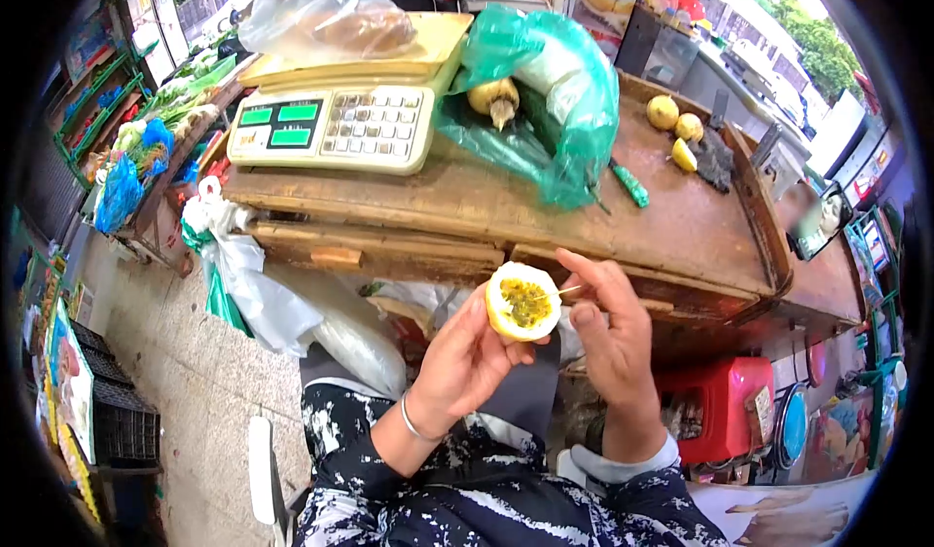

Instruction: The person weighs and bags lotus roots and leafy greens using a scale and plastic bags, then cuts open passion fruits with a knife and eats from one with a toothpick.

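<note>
A halved yellow fruit [523, 301], its pulp and dark seeds showing, rests in the fingers of my left hand [465, 357], cut side up. A thin pale stick [557, 294] runs from the pulp toward my right hand [613, 338], whose thumb and index finger pinch its outer end. Beyond my hands, on the wooden counter [467, 201], lies an open green plastic bag [574, 109] with a yellowish fruit [492, 97] inside. A green-handled tool [630, 185] lies to the right of the bag.
A digital scale [331, 124] stands at the counter's left, bearing a clear bag [321, 17]. Two yellow fruits [663, 112] and a cut piece [684, 155] lie at the right near a dark cloth [717, 161]. White bags [243, 255] hang at the left; a red stool [715, 406] stands below right.
</note>
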Motion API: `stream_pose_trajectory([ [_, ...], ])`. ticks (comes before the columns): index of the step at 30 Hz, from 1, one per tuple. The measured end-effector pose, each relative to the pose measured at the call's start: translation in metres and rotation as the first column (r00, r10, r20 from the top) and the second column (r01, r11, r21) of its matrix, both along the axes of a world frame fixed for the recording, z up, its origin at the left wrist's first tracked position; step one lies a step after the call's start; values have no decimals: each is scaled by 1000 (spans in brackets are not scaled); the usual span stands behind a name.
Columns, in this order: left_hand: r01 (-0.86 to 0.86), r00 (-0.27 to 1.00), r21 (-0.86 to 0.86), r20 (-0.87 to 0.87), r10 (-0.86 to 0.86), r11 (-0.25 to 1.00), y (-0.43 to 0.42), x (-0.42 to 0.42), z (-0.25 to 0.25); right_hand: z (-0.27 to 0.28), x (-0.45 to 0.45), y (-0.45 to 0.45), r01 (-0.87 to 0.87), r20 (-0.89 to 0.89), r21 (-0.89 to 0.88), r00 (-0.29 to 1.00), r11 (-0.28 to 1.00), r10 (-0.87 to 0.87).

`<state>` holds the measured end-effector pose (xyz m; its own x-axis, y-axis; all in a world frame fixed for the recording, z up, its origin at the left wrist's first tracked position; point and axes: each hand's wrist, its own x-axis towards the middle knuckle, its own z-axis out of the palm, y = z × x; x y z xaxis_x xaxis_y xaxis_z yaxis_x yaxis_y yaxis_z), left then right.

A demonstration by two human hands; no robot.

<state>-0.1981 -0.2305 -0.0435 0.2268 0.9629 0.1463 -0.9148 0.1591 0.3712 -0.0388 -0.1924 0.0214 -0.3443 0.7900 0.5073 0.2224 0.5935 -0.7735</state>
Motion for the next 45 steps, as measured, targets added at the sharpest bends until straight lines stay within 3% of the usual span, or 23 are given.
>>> stream_pose_trajectory([
  [2,5,1000,-38,16,-4,999,1,1,-4,2,-1,3,-14,53,85,999,996,10],
  [4,38,989,-92,149,-24,995,4,2,-7,-2,0,4,-36,49,137,998,990,29],
  [9,114,985,-72,136,-103,991,14,5,-10,-4,4,15,11,48,230,999,973,-23],
  [11,95,992,-180,96,-79,979,14,8,0,-1,6,20,28,38,266,999,963,-40],
  [13,120,988,-160,116,-102,980,18,8,-4,4,10,24,17,117,320,991,947,-58],
  [19,125,989,-197,103,-107,972,22,10,-9,9,21,30,-122,293,347,956,930,16],
  [23,118,993,-346,66,-102,931,23,13,-7,13,14,30,-236,315,350,941,907,124],
  [26,123,992,-337,20,-123,933,20,14,-3,6,8,37,-265,281,368,945,891,165],
  [29,90,981,-386,-124,-149,918,18,13,-4,2,4,42,-257,252,359,952,897,172],
  [32,198,975,-324,-29,-219,925,16,10,-10,-9,5,51,-244,201,350,963,905,181],
  [35,160,977,-403,-69,-204,901,16,8,-1,-5,11,48,-123,283,356,959,927,18],
  [42,195,973,-369,-39,-225,909,18,10,-6,11,4,34,-277,334,360,930,891,154],
  [45,190,974,-426,-35,-226,884,17,12,-3,5,-3,45,-239,274,388,952,890,135],
])
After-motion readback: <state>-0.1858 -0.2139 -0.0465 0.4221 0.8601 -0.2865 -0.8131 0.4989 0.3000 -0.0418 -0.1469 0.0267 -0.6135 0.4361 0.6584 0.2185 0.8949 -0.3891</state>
